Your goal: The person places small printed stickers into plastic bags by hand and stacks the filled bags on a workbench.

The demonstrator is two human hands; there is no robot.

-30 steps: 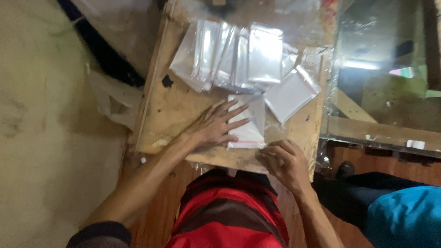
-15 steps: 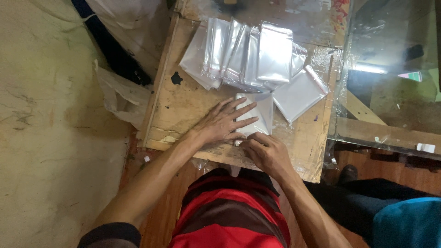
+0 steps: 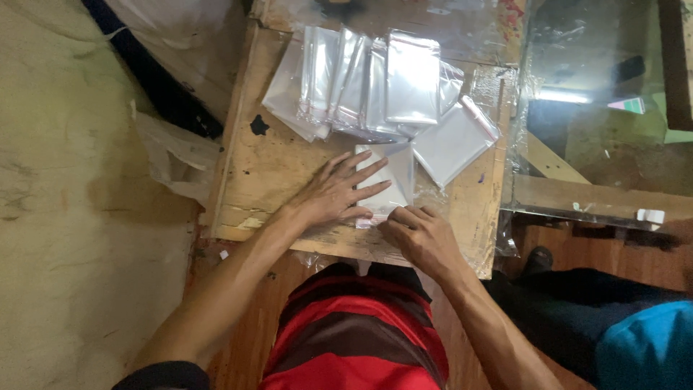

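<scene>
Since the earlier frame, we note the right hand (image 3: pixel 422 238) has come in from the counter edge to the near end of the small clear plastic bag (image 3: pixel 386 182), which has not shifted. The left hand (image 3: pixel 336 195) lies flat with fingers spread, pressing on the bag's left half. The right hand is curled, fingertips pinching the bag's near edge by its pink-marked strip. The bag sits on the wooden counter (image 3: pixel 267 170), its long axis running away from us, directly ahead of the right hand and under the left. Both hands touch it; the left covers more. Beyond it a fanned stack of bags (image 3: pixel 361 83) lies near; one loose bag (image 3: pixel 453 141) rests to the right.
</scene>
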